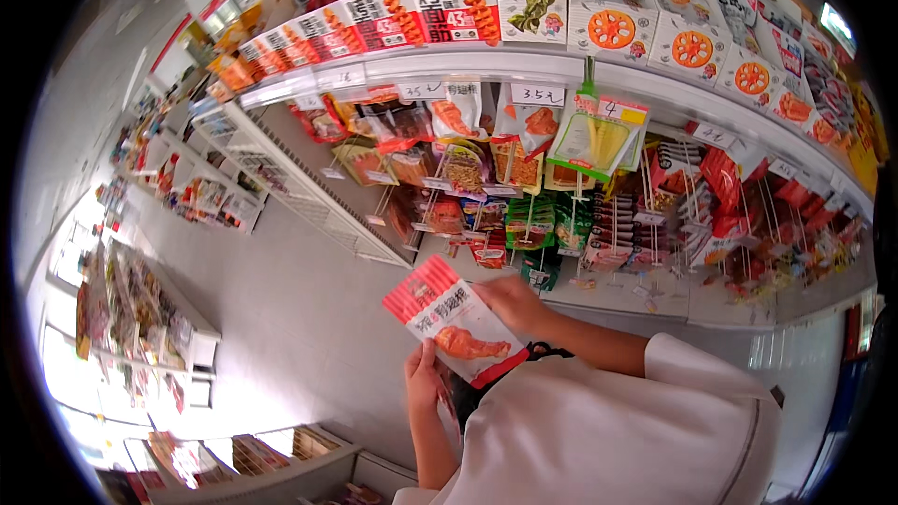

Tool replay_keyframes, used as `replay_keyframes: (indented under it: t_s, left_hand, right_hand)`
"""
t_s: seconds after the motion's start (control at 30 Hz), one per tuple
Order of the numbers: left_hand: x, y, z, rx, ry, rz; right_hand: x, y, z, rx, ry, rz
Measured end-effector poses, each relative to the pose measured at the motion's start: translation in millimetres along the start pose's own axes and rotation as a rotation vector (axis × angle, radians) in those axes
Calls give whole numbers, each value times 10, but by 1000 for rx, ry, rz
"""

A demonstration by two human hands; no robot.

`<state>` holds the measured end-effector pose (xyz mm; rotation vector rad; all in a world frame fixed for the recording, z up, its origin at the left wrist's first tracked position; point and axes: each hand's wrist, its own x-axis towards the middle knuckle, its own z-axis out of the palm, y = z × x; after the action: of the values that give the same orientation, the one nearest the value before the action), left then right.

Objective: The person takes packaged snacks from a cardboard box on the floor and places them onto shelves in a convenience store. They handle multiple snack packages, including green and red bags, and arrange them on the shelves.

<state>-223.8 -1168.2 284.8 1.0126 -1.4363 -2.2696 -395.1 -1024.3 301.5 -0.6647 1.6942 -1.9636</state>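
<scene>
A red and white foil snack pouch [459, 326] with a picture of a chicken or duck wing piece is held tilted in front of my white shirt [596, 435]. My right hand [512, 301] grips its edge on the shelf side, with the fingertips hidden behind it. My left hand [421, 373] pinches the opposite edge, thumb along the front. Below the left hand a narrow reddish edge of what looks like another packet [447, 400] shows; most of it is hidden. Both hands are apart from the shelves.
A store shelf [414, 63] curves across the top, with boxed snacks [459, 10] above. Bagged snacks [530, 221] hang from metal hooks below, with handwritten price tags [537, 95]. A wire-mesh end panel [302, 182] borders the aisle floor [280, 308]. More racks [140, 322] stand left.
</scene>
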Motion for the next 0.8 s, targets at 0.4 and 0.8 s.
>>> replay_keyframes:
  t_s: [0.4,0.8]
  left_hand:
    - [1533,967,-382,258,-423,55]
    - [2213,1461,-674,265,-676,-35]
  right_hand:
    - [1941,-524,-1022,-916,1229,-421]
    - [2426,-760,-514,-1209,1230,-459]
